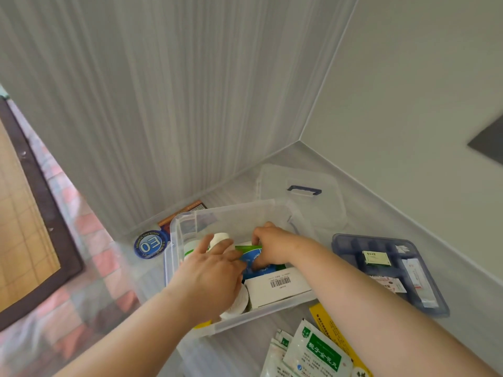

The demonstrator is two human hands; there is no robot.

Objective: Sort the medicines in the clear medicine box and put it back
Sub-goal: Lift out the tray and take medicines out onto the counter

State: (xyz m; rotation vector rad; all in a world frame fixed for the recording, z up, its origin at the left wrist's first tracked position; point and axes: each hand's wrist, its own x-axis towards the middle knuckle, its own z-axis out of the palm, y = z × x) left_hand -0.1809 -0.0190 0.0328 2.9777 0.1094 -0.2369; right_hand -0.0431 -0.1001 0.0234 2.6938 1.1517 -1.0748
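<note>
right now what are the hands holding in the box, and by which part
Both hands, left and right, grip a green and blue packet inside the clear medicine box: the right at its top edge, the left at its left side.

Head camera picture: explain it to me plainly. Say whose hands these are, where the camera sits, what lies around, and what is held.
There is no machine here. A person wears one wide-angle camera on the head, looking down at their own bare arms. Both hands reach into a clear medicine box on a pale surface in a corner. The left hand and right hand together grip a blue and green packet inside the box. Also in the box are a white bottle and a white carton with a barcode. Behind lies the clear lid with a blue handle. To the right sits a blue divided tray holding small packets. Nearest the camera lie green and white sachets.
</note>
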